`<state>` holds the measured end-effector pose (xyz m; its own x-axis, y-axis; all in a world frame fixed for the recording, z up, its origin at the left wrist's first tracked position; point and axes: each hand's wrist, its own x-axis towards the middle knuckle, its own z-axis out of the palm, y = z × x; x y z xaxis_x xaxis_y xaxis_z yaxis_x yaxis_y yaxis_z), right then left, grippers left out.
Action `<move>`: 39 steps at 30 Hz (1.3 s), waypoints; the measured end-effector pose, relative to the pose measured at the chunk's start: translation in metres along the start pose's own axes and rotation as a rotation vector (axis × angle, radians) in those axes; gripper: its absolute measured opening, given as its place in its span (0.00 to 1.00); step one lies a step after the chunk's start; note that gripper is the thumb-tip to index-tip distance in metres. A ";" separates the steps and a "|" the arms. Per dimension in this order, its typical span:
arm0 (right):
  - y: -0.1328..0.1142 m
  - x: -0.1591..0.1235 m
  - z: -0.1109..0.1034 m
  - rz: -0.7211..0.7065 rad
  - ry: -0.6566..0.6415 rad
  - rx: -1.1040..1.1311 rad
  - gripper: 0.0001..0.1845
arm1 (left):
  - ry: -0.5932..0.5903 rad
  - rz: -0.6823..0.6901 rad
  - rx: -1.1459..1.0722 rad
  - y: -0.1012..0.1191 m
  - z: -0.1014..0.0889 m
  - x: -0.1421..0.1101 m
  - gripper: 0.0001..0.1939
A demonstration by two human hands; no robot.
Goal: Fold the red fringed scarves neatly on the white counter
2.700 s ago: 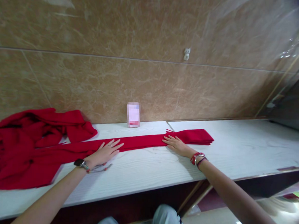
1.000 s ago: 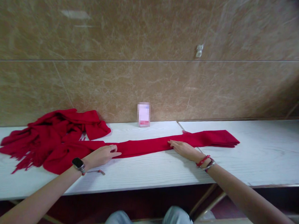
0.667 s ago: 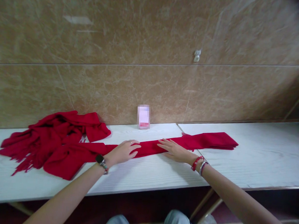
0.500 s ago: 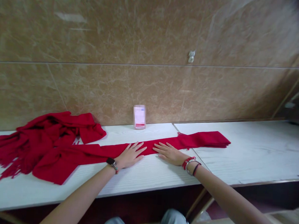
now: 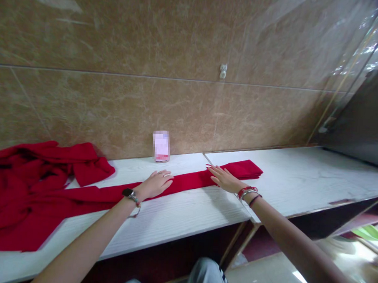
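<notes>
A long red fringed scarf (image 5: 190, 182) lies as a narrow folded strip along the white tabletop. Its right end is a thicker folded layer, while the left part spreads into a loose, rumpled heap. My left hand (image 5: 156, 185) rests over the middle of the strip, fingers extended and slightly bent. Farther right, my right hand (image 5: 226, 180) is open with fingers stretched over the strip beside the thick folded end. Neither hand grips the cloth. Whether my palms press on it I cannot tell.
A blurred phone-like object (image 5: 161, 146) leans upright against the brown tiled wall (image 5: 115, 105) behind the scarf. The white table (image 5: 300, 175) extends to the right, with a seam near my right hand. A small white cat figure (image 5: 223, 71) is on the wall.
The view has swung rightward. My right hand has slid right along the strip toward the folded end, so my hands are farther apart. My left hand's fingers are closer together.
</notes>
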<state>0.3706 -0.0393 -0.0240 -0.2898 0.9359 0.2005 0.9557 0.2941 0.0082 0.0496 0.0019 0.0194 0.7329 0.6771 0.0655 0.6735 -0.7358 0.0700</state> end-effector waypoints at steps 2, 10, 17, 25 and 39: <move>-0.014 0.010 0.003 -0.030 -0.005 0.006 0.26 | 0.089 0.064 0.005 0.013 0.010 0.024 0.21; 0.006 -0.001 0.014 -0.010 -0.056 -0.083 0.25 | -0.049 0.049 0.006 0.018 0.046 0.044 0.24; -0.030 -0.003 -0.013 -0.216 0.070 -0.012 0.24 | -0.111 0.080 -0.155 0.012 0.023 0.073 0.20; -0.057 0.017 -0.014 -0.383 0.058 -0.187 0.13 | -0.154 -0.122 -0.256 0.012 0.018 0.104 0.17; -0.039 0.001 -0.020 -0.322 0.002 -0.009 0.20 | -0.184 -0.103 -0.397 0.017 0.018 0.132 0.15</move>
<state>0.3342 -0.0536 -0.0042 -0.5777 0.7944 0.1876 0.8151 0.5738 0.0800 0.1599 0.0786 0.0114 0.6928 0.7080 -0.1371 0.6815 -0.5806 0.4455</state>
